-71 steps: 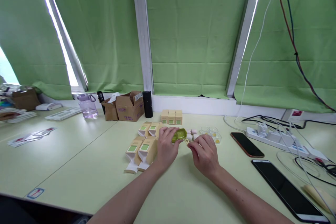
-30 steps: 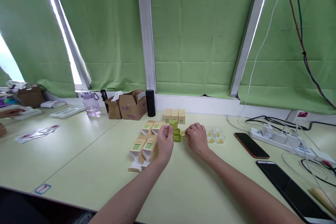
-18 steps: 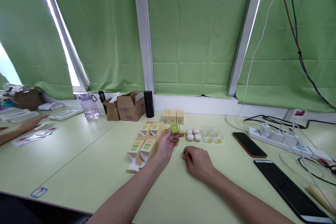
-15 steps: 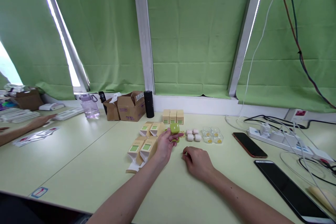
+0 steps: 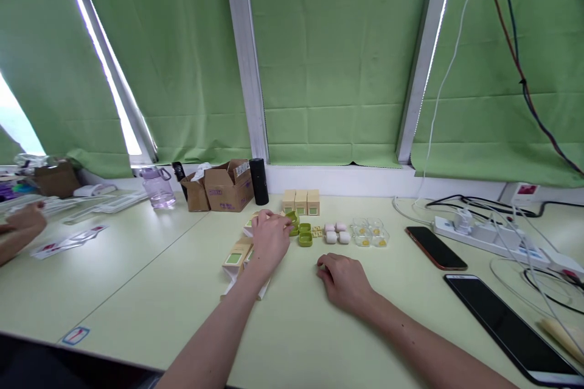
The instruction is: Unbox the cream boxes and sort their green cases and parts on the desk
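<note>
Left hand (image 5: 271, 236) has shifted left since 0.5 s ago: fingers now meet green case (image 5: 293, 220), left of 2 green trays (image 5: 305, 240) on counter (image 5: 292, 322); grip hard to tell. Case looks light, stiff, slick; best held by side walls. Beige boxes (image 5: 236, 255) just beside. Right hand (image 5: 345, 282) rests near pale blocks (image 5: 331, 237), fingers curled, nothing visible inside.

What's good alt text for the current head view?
Left hand over tan boxes, at some green cases; right hand rests curled on a pale table. Right of the cases lie white pieces, clear cups and two phones; another person's hand shows far left.
</note>
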A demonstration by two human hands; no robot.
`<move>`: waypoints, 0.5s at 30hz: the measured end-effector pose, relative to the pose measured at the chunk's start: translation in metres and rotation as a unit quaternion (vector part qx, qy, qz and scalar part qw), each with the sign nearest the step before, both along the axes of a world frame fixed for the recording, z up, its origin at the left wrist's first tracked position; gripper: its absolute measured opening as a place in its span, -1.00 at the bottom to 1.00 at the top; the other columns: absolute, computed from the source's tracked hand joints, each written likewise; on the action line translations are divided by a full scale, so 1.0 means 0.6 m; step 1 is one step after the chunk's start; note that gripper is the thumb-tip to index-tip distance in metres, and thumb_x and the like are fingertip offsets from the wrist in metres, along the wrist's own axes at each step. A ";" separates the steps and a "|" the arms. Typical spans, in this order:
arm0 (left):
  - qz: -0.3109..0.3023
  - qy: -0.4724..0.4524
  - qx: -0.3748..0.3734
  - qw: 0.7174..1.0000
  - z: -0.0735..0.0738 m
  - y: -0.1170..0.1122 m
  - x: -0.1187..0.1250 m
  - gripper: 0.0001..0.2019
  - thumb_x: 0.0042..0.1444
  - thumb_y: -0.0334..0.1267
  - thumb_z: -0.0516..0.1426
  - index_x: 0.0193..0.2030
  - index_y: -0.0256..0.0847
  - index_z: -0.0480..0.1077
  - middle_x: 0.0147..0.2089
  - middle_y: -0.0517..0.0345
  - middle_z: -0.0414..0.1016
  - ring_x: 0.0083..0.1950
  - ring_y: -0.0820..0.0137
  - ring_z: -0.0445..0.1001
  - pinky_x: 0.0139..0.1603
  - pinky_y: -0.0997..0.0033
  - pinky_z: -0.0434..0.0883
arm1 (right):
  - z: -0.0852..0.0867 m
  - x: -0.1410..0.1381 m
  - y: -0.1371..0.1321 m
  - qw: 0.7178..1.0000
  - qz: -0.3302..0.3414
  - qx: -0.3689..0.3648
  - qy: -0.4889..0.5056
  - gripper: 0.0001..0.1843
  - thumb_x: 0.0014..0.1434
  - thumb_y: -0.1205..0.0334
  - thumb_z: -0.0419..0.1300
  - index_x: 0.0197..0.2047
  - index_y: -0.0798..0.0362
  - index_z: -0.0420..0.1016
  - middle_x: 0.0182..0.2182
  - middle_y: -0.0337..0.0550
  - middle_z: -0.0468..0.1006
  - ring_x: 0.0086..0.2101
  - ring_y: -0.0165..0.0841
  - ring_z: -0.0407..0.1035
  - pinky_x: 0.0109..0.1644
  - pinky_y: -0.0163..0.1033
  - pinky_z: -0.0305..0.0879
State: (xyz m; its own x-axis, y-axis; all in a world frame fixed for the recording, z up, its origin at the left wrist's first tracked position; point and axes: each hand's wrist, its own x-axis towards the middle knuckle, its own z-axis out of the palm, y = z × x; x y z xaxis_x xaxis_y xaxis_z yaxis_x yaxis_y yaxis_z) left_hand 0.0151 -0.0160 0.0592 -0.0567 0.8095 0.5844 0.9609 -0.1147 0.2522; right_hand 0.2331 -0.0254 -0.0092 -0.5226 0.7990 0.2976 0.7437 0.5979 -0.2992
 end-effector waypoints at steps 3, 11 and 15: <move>0.018 0.081 -0.050 0.995 -0.003 0.002 -0.003 -0.76 0.29 -0.25 0.16 -0.34 -0.09 0.65 -0.10 -0.03 0.66 0.20 -0.03 0.21 0.13 -0.04 0.07 | 0.000 0.000 0.000 1.000 -0.002 -0.002 -0.003 -0.82 0.32 0.27 0.10 -0.08 -0.05 0.51 -0.15 -0.17 0.66 -0.16 -0.26 0.53 -0.25 -0.24 0.10; 0.053 0.203 -0.135 0.968 -0.013 0.012 0.005 -0.74 0.24 -0.39 0.12 -0.34 -0.24 0.65 -0.13 -0.22 0.63 0.11 -0.04 0.24 0.08 -0.02 0.06 | 0.001 -0.002 -0.001 1.000 -0.004 -0.008 -0.013 -0.81 0.32 0.27 0.09 -0.08 -0.04 0.51 -0.15 -0.15 0.66 -0.14 -0.25 0.53 -0.25 -0.23 0.10; 0.055 0.219 -0.155 0.962 -0.017 0.017 0.012 -0.74 0.24 -0.42 0.10 -0.31 -0.28 0.64 -0.14 -0.27 0.63 0.11 -0.04 0.26 0.06 0.00 0.08 | 0.001 -0.003 0.000 1.000 -0.004 -0.005 -0.016 -0.82 0.32 0.26 0.09 -0.10 -0.04 0.52 -0.15 -0.17 0.65 -0.15 -0.25 0.53 -0.25 -0.22 0.10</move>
State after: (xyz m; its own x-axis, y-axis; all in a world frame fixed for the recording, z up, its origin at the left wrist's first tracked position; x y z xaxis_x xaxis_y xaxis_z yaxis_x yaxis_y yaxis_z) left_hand 0.0221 -0.0059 0.0493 0.0455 0.9520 0.3028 0.9847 0.0083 -0.1741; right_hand 0.2310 -0.0255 -0.0087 -0.5262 0.8054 0.2729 0.7574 0.5898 -0.2802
